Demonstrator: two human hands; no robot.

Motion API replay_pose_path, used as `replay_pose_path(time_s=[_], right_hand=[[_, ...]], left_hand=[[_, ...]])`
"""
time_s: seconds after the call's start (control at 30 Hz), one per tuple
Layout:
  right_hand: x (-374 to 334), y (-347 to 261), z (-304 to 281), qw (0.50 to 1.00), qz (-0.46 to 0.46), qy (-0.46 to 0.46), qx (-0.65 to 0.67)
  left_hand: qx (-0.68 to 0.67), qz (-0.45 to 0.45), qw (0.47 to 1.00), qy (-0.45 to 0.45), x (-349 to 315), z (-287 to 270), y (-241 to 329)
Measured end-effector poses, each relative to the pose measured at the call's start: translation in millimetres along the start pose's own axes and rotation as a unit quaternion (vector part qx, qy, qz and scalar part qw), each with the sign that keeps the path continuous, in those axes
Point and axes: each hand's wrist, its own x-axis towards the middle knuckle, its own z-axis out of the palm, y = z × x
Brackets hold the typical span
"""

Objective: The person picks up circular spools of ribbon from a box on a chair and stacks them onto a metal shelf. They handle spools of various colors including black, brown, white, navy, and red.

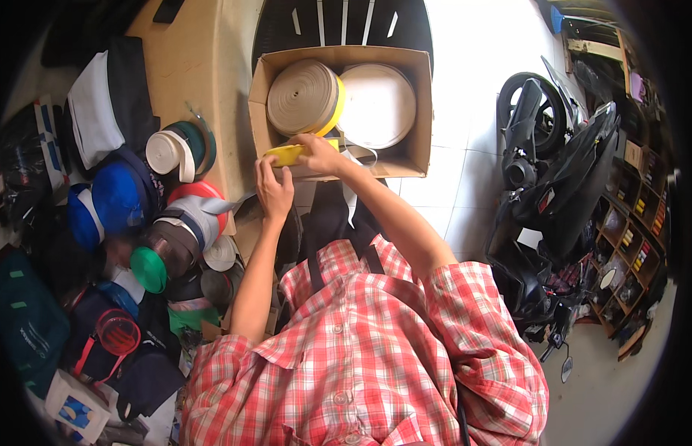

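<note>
In front of me stands an open cardboard box (260,119) with two large rolls in it. On the left is a beige roll of webbing (298,95) with a yellow outer side, and on the right a white roll (379,104). At the box's near left corner, my right hand (321,154) pinches a flat yellow strip (288,154). My left hand (274,187) has its fingers and thumb closed around the strip's left end from below. A loose white ribbon end (351,202) hangs over the near edge of the box.
Left lies a crowded pile of rolls, including a blue roll (117,192), a green roll (148,270) and a white roll of strap (165,152), beside a tan panel (193,74). A black motorcycle (558,186) stands right, before wooden shelves (634,245) of small coloured items.
</note>
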Motion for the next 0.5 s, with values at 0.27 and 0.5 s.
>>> replay_pose_path(time_s=[0.27,0.5], right_hand=[[-39.0,108.9,-43.7,0.797,0.364,0.481,-0.033],[-81.3,197.0,-93.4,0.642,0.524,0.379,0.413]], left_hand=[[0.070,0.066,0.994,-0.058,16.8,20.1,-19.5],[0.068,0.059,0.995,-0.053,1.7,22.4,-15.6]])
